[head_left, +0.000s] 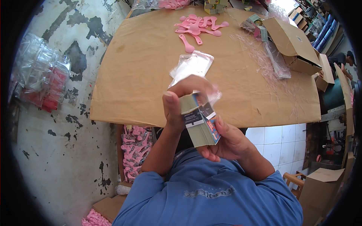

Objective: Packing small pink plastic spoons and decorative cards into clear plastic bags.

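Close to my body, above the table's near edge, both hands grip a thick stack of printed cards [200, 133] with a dark paper band around its middle. My left hand [175, 109] wraps over the far end, its thumb along the left side and its fingers partly blurred. My right hand [232, 141] holds the near right side, thumb on the colourful face and fingers curled beneath. Just beyond the hands lie clear plastic bags [194, 66], partly hidden by my left hand. Farther off is a loose pile of pink plastic spoons [196, 26], with one spoon [187, 44] nearer me.
Brown paper covers the table [132, 75]. On its right are an open cardboard box [292, 41], pink shreds [269, 64] and a clear plastic bundle [277, 60]. Bagged pink spoons [135, 154] fill a box below the left edge. Another person [341, 60] is at far right.
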A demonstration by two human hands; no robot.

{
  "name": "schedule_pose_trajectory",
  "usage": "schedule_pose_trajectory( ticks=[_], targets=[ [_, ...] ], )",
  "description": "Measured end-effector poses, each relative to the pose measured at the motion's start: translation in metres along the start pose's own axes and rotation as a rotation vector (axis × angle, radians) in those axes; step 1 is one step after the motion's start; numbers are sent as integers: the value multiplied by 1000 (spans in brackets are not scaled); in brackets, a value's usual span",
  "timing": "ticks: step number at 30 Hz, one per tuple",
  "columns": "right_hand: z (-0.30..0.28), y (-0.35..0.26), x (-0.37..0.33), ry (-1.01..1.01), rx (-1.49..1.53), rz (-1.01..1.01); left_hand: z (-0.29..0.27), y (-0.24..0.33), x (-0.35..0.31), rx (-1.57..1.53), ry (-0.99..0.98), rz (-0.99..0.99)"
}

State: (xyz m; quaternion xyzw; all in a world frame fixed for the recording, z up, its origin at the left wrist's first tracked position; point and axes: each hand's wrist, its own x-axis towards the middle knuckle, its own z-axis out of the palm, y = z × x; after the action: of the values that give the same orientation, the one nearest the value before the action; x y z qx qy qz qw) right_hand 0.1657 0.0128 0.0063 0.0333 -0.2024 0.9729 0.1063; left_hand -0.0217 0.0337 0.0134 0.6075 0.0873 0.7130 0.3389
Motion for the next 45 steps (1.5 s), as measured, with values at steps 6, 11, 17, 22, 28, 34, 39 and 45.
schedule_pose_trajectory(
  ticks=[6,11,17,22,28,34,39,45],
  targets=[
    [11,-8,8,376,-752,-466,17,13,-1,154,487,-462],
    [4,-18,22,502,-956,-712,32,28,-14,23,221,-503],
    [-10,-22,14,509,-1019,-631,38,21,-15,168,285,-479],
    [3,-62,-6,632,-1271,-695,25,41,-12,516,184,-403],
    [26,-96,-21,449,-1974,-814,26,50,13,909,-154,-339],
    [9,-81,-17,558,-1524,-824,28,29,5,492,88,-461],
    [13,-74,-3,571,-1393,-859,40,10,12,116,211,-447],
    [11,-78,-11,515,-1278,-791,48,3,22,136,202,-337]
  ],
)
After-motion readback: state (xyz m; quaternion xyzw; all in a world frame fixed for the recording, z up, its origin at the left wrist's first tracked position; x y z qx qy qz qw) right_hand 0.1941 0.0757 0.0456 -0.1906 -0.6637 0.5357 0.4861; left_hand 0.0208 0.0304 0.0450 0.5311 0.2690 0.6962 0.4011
